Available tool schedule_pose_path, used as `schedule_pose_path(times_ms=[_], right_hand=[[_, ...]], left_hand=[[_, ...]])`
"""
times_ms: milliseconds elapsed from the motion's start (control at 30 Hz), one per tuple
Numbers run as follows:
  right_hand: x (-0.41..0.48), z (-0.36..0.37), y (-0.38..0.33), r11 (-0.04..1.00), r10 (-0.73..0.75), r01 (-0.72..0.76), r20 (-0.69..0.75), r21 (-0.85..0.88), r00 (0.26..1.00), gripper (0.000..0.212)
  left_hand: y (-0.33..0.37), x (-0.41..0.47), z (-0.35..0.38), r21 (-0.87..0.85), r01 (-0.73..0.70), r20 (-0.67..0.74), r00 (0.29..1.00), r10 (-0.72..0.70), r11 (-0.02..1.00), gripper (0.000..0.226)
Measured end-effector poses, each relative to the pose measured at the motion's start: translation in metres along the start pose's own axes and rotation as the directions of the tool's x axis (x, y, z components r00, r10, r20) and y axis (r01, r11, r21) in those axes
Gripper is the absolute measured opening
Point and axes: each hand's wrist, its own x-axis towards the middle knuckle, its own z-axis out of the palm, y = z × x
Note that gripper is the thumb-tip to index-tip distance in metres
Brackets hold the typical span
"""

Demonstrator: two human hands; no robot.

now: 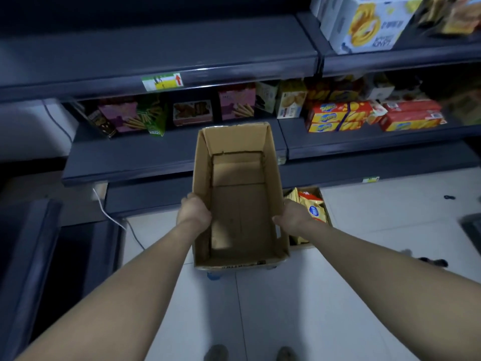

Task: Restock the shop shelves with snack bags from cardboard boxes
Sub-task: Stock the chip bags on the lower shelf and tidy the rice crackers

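An empty open cardboard box [238, 194] is held up in front of the shelves, above the floor. My left hand [194, 211] grips its left wall, fingers curled over the rim. My right hand [292, 217] grips the right wall the same way. Behind and below the box's right side, a second cardboard box [321, 198] on the floor holds yellow and red snack bags [313, 207]. The dark upper shelf [156, 50] has a bare board with a price label [162, 81].
The middle shelf [156, 152] carries biscuit-stick boxes at the back left and red cracker boxes [343, 115] at the right. A white biscuit carton [369, 22] stands top right. A white cable [109, 214] trails over the tiled floor. A dark cabinet [39, 256] stands at left.
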Motion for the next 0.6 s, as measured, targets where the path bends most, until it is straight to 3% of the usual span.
schedule_pose_path(times_ms=[233, 600], right_hand=[[0.007, 0.03, 0.007, 0.992, 0.127, -0.129, -0.149, -0.003, 0.981, 0.025], [-0.033, 0.025, 0.014, 0.945, 0.313, -0.28, -0.223, 0.167, 0.923, 0.029]], left_hand=[[-0.027, 0.018, 0.011, -0.055, 0.036, 0.029, 0.999, -0.035, 0.998, 0.021], [-0.015, 0.003, -0.012, 0.018, -0.142, 0.067, 0.988, 0.141, 0.99, 0.015]])
